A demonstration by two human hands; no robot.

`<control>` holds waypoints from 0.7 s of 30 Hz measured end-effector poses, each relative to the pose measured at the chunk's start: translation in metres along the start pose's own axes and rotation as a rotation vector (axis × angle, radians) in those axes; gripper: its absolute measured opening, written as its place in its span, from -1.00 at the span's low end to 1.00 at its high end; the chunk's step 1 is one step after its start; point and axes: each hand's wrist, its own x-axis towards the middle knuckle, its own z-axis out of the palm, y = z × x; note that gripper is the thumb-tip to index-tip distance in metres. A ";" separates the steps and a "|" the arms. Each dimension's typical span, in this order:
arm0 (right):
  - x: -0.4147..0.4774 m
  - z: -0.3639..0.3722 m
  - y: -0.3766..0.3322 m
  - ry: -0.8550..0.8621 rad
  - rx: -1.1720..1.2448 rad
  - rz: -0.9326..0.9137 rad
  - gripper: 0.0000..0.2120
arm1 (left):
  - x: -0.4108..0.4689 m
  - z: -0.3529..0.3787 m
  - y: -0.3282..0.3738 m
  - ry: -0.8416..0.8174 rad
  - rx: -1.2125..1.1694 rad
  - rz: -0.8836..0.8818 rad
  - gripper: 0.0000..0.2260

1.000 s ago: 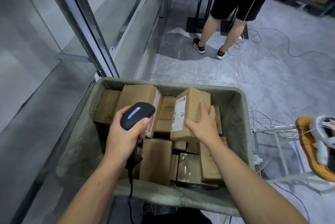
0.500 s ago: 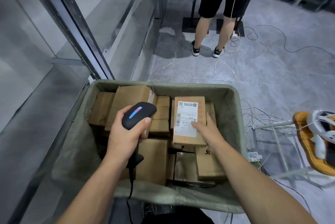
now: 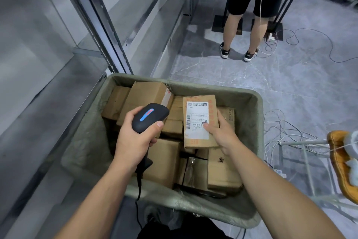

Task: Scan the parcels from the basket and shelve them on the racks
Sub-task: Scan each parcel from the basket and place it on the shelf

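Hands first: left hand [image 3: 132, 142] is wrapped round a black scanner [image 3: 150, 116], with a blue and red light strip seen on top. Right hand [image 3: 222, 135] is clamped on 1 cardboard parcel [image 3: 197, 114], thumb pressed on the white label, which is faced up. That parcel is held just over the other boxes [image 3: 162, 161], inside the green basket [image 3: 247, 122], toward its far side. Metal racks [image 3: 100, 25] are seen on the left, and a 2nd person's legs [image 3: 232, 31] far off on the tiled floor [image 3: 290, 93].
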 end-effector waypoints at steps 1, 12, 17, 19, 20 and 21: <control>-0.001 -0.001 -0.003 -0.014 -0.026 -0.014 -0.28 | -0.002 -0.002 0.000 0.002 0.000 0.006 -0.47; -0.052 0.008 -0.083 -0.104 -0.612 -0.263 -0.21 | -0.051 -0.058 -0.001 -0.075 0.085 0.102 -0.41; -0.099 0.027 -0.115 -0.114 -0.910 -0.381 -0.18 | -0.090 -0.092 0.000 -0.127 0.190 0.193 -0.34; -0.120 0.032 -0.126 -0.090 -0.987 -0.417 -0.17 | -0.101 -0.102 0.000 -0.146 0.237 0.237 -0.35; -0.130 0.034 -0.129 -0.081 -1.014 -0.442 -0.17 | -0.107 -0.105 0.001 -0.152 0.255 0.251 -0.36; -0.138 0.036 -0.132 -0.073 -1.036 -0.466 -0.17 | -0.113 -0.108 0.002 -0.157 0.270 0.264 -0.36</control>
